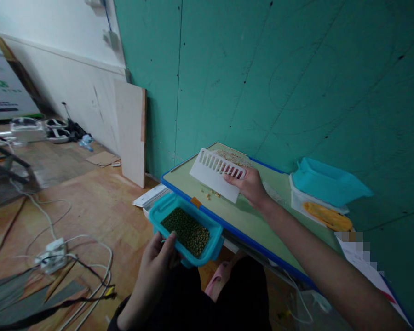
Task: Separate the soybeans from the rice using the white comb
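Observation:
My left hand (158, 257) grips the near rim of a blue plastic container (157, 209), thumb over the edge. Dark green beans (179, 223) and some tan beans (200, 236) lie inside it. The container is at the table's front edge, below the tabletop. My right hand (250, 186) is closed on a white slotted scraper (212, 177), holding it tilted above the table (179, 177). A few tan beans (212, 193) are scattered just in front of the scraper. Behind it spreads a pile of mixed grains (232, 157), partly hidden by the scraper.
At the table's right stand a blue bin (327, 181) on a white tray (296, 197) and a yellow-orange object (326, 216). A green wall (227, 82) rises behind. A board (131, 133) leans left; cables and a power strip (53, 255) lie on the floor.

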`<state>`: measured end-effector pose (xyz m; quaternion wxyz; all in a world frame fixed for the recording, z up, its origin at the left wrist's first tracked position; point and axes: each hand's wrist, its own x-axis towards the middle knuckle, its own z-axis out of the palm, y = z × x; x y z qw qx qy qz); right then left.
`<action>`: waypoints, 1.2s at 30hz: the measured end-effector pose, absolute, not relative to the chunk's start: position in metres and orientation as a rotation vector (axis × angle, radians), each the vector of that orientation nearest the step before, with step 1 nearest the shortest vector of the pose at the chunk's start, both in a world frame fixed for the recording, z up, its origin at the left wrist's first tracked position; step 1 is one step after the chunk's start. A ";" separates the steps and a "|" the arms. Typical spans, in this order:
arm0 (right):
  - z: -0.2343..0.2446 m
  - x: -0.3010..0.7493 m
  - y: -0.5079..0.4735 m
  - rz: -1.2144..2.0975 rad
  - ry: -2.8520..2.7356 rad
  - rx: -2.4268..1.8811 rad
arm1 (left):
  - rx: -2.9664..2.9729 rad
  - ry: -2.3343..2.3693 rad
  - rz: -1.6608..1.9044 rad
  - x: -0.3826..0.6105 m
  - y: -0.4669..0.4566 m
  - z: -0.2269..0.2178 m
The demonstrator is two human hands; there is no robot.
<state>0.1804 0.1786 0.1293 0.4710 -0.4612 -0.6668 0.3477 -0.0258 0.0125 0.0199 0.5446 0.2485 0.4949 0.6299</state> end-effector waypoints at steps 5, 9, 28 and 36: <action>0.117 0.181 0.164 0.666 -1.673 -1.232 | 0.552 1.150 1.487 -0.019 0.010 0.022; 0.110 0.181 0.163 0.639 -1.708 -1.225 | 0.586 1.146 1.482 -0.021 0.014 0.018; 0.127 0.174 0.091 0.704 -1.956 -1.077 | 0.607 1.205 1.436 -0.025 0.017 0.022; 0.130 0.209 0.142 0.518 -1.697 -1.202 | 0.636 1.157 1.461 -0.021 0.013 0.021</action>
